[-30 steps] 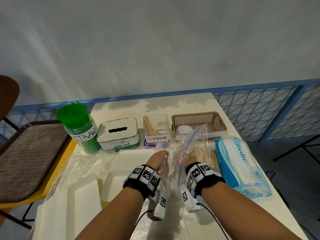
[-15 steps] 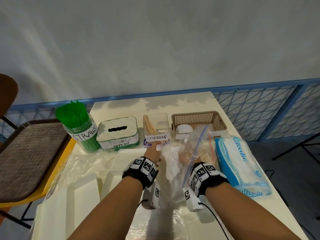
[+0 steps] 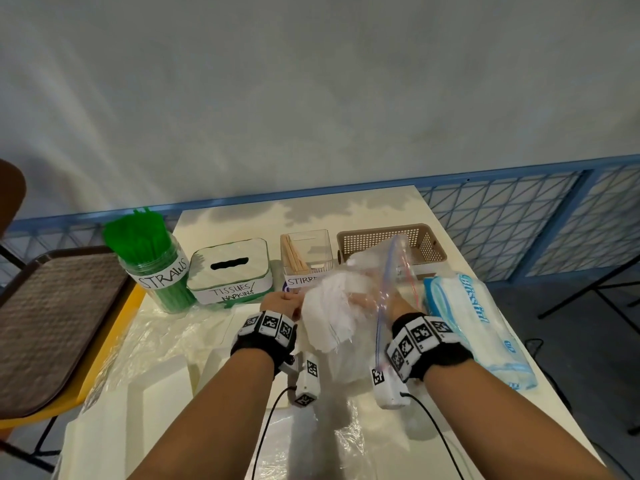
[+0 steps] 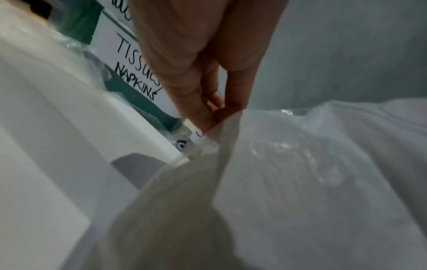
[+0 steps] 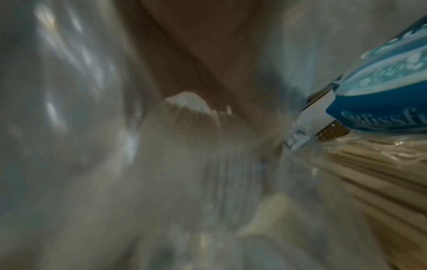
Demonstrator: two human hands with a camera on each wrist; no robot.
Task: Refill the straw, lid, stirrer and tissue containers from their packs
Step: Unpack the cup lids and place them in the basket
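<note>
Lid pack [image 3: 325, 323]: a white ribbed stack in clear film, held up off the table [image 3: 311, 209] between both hands, just in front of the stirrer container [image 3: 306, 251].

Left hand [image 3: 280, 301]: fingertips [image 4: 208, 120] and thumb are closed in a pinch on the film's edge at the pack's left side.

Right hand [image 3: 391, 303]: seen only through plastic, against the pack's right side. Whether its fingers are curled cannot be told, the wrist view being blurred.

Zip bag [image 3: 394, 268]: stood up at the right hand, its blue and red closure line rising in front of the basket [image 3: 429, 244].

Step in hand: judged to be the opening of the lid pack, the basket behind being taken as the lid container.

Next move: the film would need to be parted and lids drawn out, then carried forward over the zip bag into the basket.

Edges and room:
- The tissue box [image 3: 230, 268] and straw jar [image 3: 152, 265] stand in a row to the left of the stirrer container.
- The tissue pack [image 3: 474, 323] lies just right of the right wrist, near the table's right edge.
- Loose film is spread over the near table.
- Free surface is seen only behind the containers.
</note>
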